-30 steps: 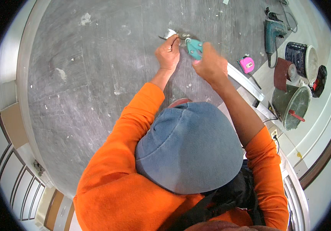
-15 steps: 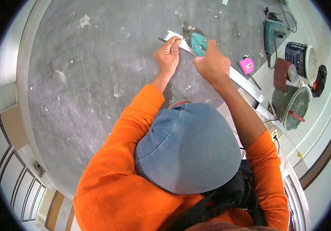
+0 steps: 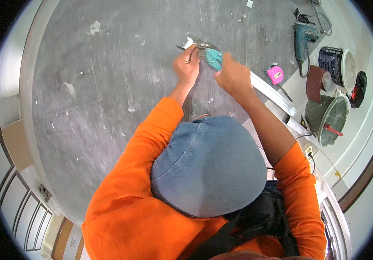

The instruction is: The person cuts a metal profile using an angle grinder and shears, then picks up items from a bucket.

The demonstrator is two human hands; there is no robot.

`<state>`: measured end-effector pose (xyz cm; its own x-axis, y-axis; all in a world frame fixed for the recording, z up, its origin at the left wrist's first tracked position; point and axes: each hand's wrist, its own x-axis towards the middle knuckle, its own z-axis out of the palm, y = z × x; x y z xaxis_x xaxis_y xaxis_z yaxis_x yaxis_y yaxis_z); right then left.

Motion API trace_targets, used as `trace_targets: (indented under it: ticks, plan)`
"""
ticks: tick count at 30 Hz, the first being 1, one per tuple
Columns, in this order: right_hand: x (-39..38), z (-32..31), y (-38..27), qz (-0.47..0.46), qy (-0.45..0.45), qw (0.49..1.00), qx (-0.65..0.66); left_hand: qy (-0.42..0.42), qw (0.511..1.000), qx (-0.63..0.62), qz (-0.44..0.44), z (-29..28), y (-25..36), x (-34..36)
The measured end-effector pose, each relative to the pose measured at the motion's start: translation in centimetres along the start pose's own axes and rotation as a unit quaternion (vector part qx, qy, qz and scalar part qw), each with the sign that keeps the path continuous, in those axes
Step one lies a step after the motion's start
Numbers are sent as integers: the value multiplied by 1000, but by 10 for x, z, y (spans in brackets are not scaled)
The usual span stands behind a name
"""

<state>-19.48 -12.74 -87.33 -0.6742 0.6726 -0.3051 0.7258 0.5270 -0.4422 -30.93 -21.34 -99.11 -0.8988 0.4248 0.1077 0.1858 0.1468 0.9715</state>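
A long white metal strip (image 3: 273, 92) slants across the floor from upper left to lower right. My left hand (image 3: 187, 68) pinches it close to its far end. A thin dark item sticks out beside these fingers; its kind is unclear. My right hand (image 3: 235, 74) is wrapped round teal-handled snips (image 3: 214, 59). Their dark metal jaws lie at the strip's far end, right by my left fingertips. Whether the jaws are closed on the metal I cannot make out.
Grey, marked floor (image 3: 86, 151) spreads to the left. On the right lie a pink tape measure (image 3: 275, 75), a corded teal drill (image 3: 303, 41), a sandpaper roll (image 3: 315, 84), a dark tub (image 3: 332, 60) and a grey bucket (image 3: 325, 117). Blue-grey cloth (image 3: 210, 167) bulges between my arms.
My right hand has moved a little left, bringing the snips' jaws from above the strip down to its far end. My left hand has shifted only slightly.
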Motion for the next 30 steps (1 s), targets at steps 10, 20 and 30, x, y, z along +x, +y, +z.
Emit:
trace_targets:
  ticks: [10, 20, 30]
  plan:
    - [2, 1, 5, 41, -48, 997, -42, 0, 1000, 9, 12, 0, -5, 3]
    - [-53, 2, 93, 129, 127, 981, 72, -23, 974, -208, -86, -15, -10, -2]
    - [-66, -5, 89, 116, 103, 987, 46, -18, 983, -143, -117, -13, 22, -2]
